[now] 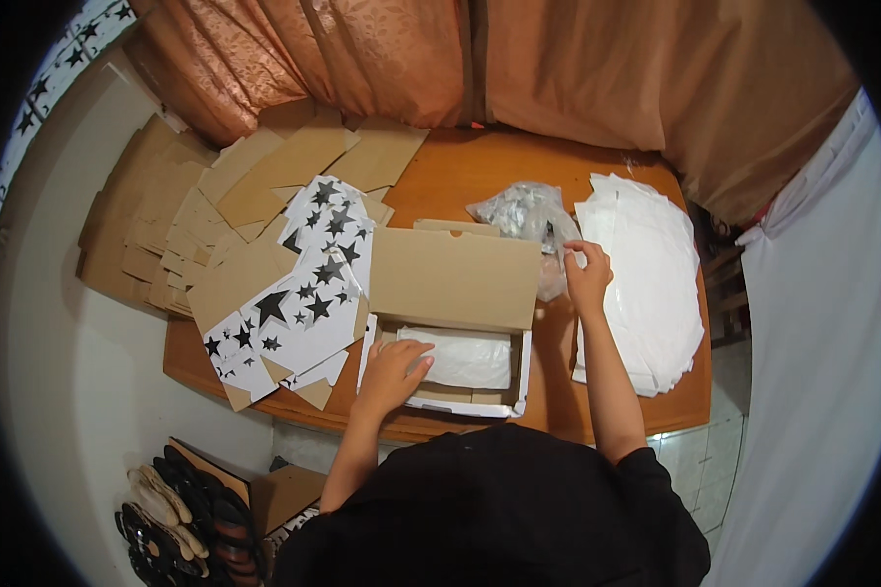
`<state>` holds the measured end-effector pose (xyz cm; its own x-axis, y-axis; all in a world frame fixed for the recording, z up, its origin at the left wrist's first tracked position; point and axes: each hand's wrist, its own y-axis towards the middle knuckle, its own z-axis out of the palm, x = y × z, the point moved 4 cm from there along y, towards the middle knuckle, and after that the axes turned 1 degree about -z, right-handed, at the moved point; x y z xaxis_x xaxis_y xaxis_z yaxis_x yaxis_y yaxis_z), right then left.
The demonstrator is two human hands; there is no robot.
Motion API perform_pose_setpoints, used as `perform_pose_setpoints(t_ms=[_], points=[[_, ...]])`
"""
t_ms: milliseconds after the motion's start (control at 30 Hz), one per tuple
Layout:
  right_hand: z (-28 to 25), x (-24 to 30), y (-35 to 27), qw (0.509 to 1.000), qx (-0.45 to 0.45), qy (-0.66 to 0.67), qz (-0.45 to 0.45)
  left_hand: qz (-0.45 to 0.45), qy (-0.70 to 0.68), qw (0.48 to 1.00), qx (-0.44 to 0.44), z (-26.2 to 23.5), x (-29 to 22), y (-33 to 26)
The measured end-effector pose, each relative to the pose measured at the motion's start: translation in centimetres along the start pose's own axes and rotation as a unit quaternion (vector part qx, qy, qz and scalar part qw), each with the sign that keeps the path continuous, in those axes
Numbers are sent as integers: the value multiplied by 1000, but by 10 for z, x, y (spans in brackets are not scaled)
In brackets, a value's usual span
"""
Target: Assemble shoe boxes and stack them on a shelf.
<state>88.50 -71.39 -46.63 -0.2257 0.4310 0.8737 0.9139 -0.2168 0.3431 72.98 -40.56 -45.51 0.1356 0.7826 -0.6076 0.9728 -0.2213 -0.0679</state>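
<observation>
An open cardboard box (454, 278) stands in front of me, its brown lid raised toward the far side. Inside lies a flat bundle in white wrapping (465, 359). My left hand (394, 374) is over the box's left end, fingers spread at the bundle's edge; whether they press on it I cannot tell. To the right of the lid, my right hand (589, 278) is raised with its fingers curled in a pinch. Anything between those fingertips is too small to make out. Just beyond it sits a clear plastic bag (527, 207) with silvery contents.
A stack of white sheets (641, 284) lies along the table's right side. Flattened cardboard pieces (191, 230), some white with black stars (303, 293), cover the left. Brown curtains (558, 78) hang behind the wooden table (440, 176). Several shoes (186, 514) are at lower left.
</observation>
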Motion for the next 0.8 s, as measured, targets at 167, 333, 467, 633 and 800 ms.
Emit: perform_pose_setpoints(t_ms=[167, 333, 467, 633, 800], points=[[38, -50, 11, 920, 94, -373, -67, -34, 35, 998, -27, 24, 9, -12], [56, -83, 22, 883, 57, -447, -132, -73, 130, 989, 22, 48, 20, -16], [58, -86, 29, 854, 120, -494, -114, -119, 101, 981, 112, 53, 17, -13], [36, -55, 17, 890, 63, -430, -138, -119, 66, 986, 95, 48, 15, -9], [-4, 20, -25, 933, -20, -322, -158, -120, 82, 981, 126, 53, 23, -12]])
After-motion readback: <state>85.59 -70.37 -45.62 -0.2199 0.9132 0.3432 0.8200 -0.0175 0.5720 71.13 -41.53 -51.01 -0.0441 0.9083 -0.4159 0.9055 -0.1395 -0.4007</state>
